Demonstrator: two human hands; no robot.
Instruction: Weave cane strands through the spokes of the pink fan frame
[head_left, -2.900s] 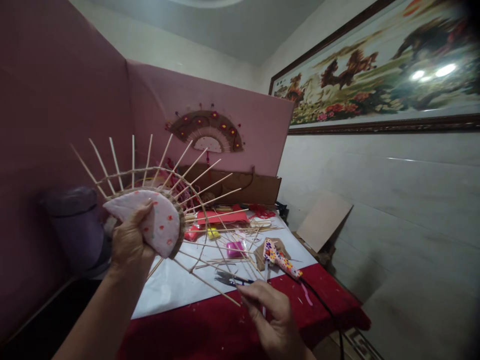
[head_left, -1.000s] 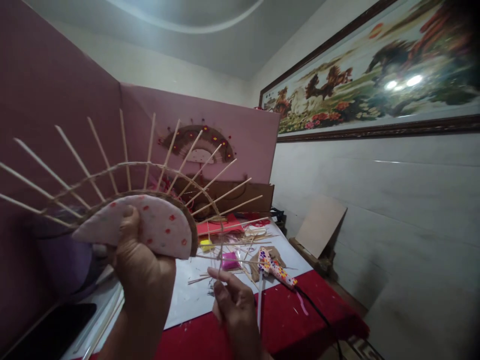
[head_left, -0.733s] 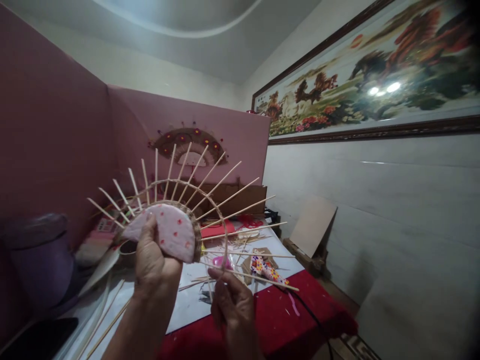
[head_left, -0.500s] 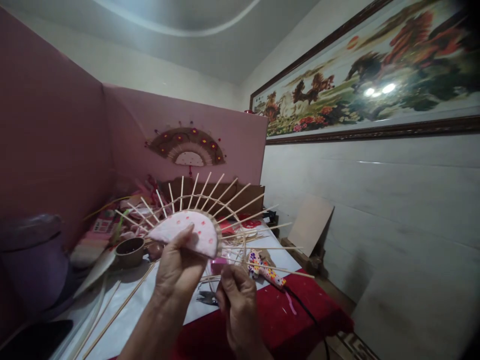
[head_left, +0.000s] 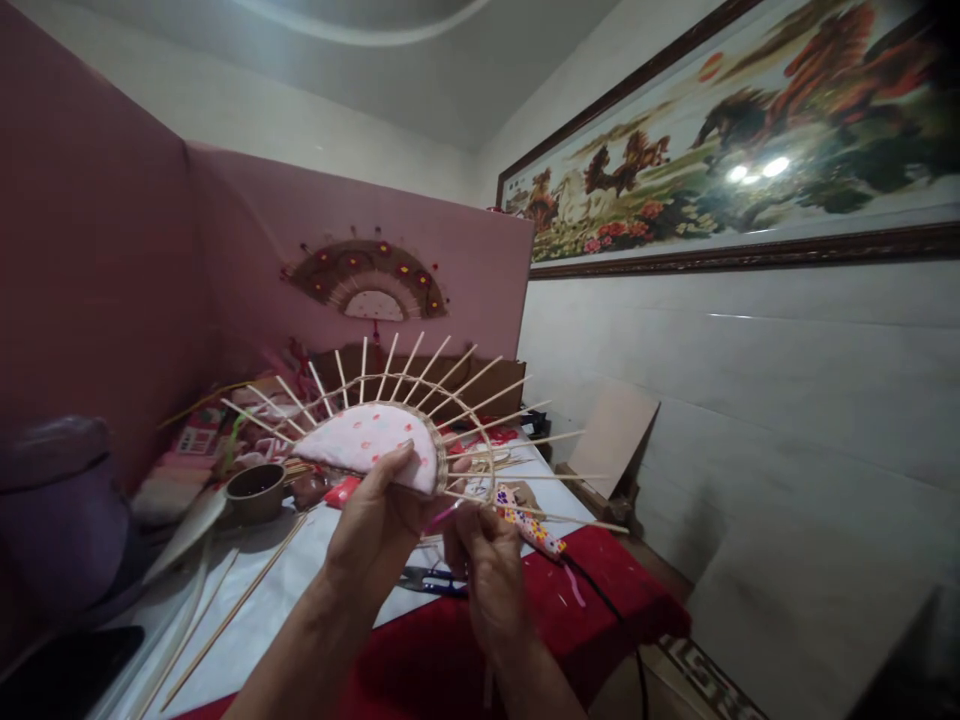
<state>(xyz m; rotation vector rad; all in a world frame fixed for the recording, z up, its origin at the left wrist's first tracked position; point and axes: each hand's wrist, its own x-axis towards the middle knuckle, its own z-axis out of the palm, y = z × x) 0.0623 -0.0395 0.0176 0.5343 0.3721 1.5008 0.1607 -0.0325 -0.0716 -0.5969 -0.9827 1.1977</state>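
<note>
My left hand (head_left: 382,510) is closed on a fan frame (head_left: 367,440), thumb on its half-round white panel with red dots. Thin wooden sticks fan out from the panel, and a twine arc (head_left: 480,425) crosses them. Below the right end of the frame, my right hand (head_left: 487,560) is closed, thumb and fingers pinched. A thin pink strip (head_left: 442,516) runs between the two hands to the right fingertips. Snips with dark blue handles (head_left: 435,580) lie on the table under the hands, partly covered.
A flower-patterned glue gun (head_left: 532,525) with a black cord lies at the right on red cloth (head_left: 600,600). Leftward are a brown bowl (head_left: 256,495), loose sticks (head_left: 232,615) and a lilac bin (head_left: 60,520). A decorated fan (head_left: 367,280) hangs on the pink partition.
My right hand has moved up closer to the frame's edge, and the pink strip now looks narrower. My left thumb sits farther right on the panel. The whole view has shifted slightly.
</note>
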